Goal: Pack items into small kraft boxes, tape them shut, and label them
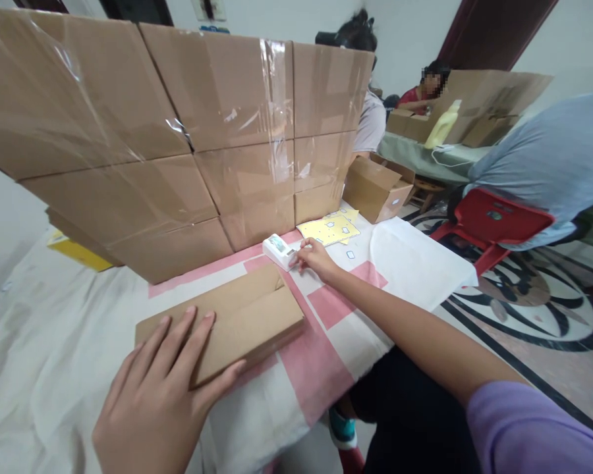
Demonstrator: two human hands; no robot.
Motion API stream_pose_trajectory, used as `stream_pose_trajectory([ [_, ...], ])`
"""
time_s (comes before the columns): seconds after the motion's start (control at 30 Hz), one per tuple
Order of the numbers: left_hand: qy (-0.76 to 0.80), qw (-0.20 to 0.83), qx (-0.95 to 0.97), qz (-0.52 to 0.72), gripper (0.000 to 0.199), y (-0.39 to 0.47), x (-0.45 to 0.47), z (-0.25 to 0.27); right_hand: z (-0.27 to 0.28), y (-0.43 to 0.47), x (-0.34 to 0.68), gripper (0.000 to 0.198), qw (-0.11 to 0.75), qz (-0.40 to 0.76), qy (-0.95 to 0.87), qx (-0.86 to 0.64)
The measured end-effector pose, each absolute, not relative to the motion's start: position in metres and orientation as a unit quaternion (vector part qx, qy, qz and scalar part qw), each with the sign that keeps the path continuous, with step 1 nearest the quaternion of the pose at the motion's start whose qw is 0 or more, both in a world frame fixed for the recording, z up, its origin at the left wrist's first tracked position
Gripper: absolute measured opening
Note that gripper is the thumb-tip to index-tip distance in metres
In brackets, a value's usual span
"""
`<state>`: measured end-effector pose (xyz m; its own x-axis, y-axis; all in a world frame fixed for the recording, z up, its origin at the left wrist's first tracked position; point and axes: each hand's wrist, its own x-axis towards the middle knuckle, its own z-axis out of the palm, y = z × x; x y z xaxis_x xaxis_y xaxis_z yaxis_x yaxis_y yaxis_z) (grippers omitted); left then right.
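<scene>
Two bare hands, the left hand (165,388) and right hand (316,258), without rings, watch or gloves; the right forearm is uncovered up to a loose lilac short sleeve (534,428) above dark trousers (415,421)

Left hand flat and near, right arm stretched far forward.

The left hand (163,388) lies palm down, fingers spread and straight, thumb angled out to the right. The right arm reaches out nearly straight from a purple sleeve, forearm bare; the right hand (315,258) curls loosely, its fingertips pinched together at the far end.
</scene>
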<state>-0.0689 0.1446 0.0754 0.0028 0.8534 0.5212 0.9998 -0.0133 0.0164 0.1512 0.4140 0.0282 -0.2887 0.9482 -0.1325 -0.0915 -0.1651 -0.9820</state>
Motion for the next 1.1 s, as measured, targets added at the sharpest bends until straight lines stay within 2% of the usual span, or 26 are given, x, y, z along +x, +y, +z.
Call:
stream_pose_trajectory([
  [0.17,-0.685,0.172,-0.680,-0.198,0.075,0.144,-0.068,0.076,0.036,0.413,0.155,0.036,0.391,0.654,-0.433,-0.482],
  [0.3,-0.684,0.175,-0.679,-0.199,0.075,0.144,-0.068,0.076,0.046,0.410,0.157,0.022,0.321,0.717,-0.375,-0.493],
  [0.4,-0.683,0.177,-0.679,-0.203,0.076,0.145,-0.068,0.076,0.050,0.409,0.158,0.021,0.271,0.748,-0.347,-0.497],
  [0.67,-0.688,0.172,-0.673,-0.209,0.076,0.144,-0.066,0.077,0.031,0.410,0.154,0.027,0.220,0.664,-0.458,-0.548],
  [0.8,-0.688,0.174,-0.670,-0.217,0.075,0.144,-0.065,0.077,0.026,0.410,0.154,0.028,0.245,0.664,-0.485,-0.513],
  [1.1,-0.690,0.182,-0.665,-0.220,0.075,0.144,-0.060,0.080,0.040,0.413,0.162,0.013,0.320,0.681,-0.430,-0.499],
])
